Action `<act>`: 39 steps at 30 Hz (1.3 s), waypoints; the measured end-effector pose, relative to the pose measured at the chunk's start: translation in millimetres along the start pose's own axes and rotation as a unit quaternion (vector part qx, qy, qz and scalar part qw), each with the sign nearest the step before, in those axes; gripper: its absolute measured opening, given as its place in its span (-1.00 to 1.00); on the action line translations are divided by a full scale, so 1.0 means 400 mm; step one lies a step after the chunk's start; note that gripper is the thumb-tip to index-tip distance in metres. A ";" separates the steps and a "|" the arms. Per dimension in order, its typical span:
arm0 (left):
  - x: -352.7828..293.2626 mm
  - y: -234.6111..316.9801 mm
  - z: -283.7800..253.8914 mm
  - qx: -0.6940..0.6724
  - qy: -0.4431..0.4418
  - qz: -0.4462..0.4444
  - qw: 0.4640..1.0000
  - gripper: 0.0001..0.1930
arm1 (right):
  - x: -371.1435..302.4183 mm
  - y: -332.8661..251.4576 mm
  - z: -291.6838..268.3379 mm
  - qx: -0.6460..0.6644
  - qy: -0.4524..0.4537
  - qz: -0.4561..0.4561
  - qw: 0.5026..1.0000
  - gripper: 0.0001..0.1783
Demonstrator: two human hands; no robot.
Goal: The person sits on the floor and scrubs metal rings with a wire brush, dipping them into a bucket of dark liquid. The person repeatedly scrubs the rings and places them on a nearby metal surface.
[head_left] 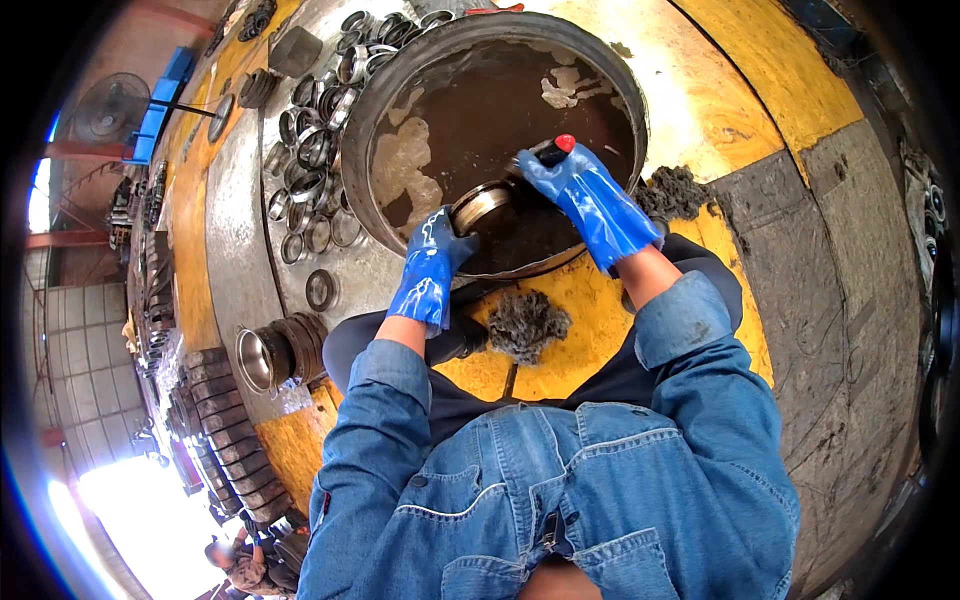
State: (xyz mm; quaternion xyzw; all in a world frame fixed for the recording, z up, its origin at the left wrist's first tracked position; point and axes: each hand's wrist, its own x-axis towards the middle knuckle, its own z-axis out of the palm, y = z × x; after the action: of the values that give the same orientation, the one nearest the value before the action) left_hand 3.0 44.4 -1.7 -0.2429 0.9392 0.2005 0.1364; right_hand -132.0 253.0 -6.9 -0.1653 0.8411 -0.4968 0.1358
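Observation:
My left hand [430, 262], in a blue rubber glove, grips a brass-toned metal ring [482, 208] by its left side. The ring is tilted above the murky brown liquid [490, 110] in a large round metal tub [357, 170]. My right hand [598, 205], gloved the same way, is closed round a black handle with a red end [563, 145]. The working end of this tool is hidden between the glove and the ring, so its kind does not show. Pale foam [405, 165] floats on the liquid at the left.
Many loose metal rings [315, 150] lie left of the tub, with larger stacked rings [268, 358] nearer me. Clumps of dark metal shavings [528, 326] sit between my legs and right of the tub. A fan [112, 108] stands far left; another person [245, 570] is at lower left.

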 end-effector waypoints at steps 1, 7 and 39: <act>0.009 0.000 0.007 0.014 -0.002 0.011 1.000 -0.35 | -0.019 -0.020 -0.009 0.093 -0.012 -0.064 0.994 -0.55; 0.085 -0.202 0.086 -0.019 0.010 0.007 1.000 -0.41 | -0.074 -0.142 0.076 -0.105 -0.134 -0.292 0.941 -0.70; 0.095 0.222 0.015 0.231 0.032 0.121 0.965 -0.71 | -0.010 0.045 0.030 -0.182 -0.063 0.065 0.979 -0.62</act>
State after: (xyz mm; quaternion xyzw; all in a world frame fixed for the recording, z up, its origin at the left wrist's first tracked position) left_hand -73.5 102.8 7.3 -0.0954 0.9864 -0.0151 0.1333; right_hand -126.2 253.4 -28.1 -0.1636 0.9160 -0.3144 0.1882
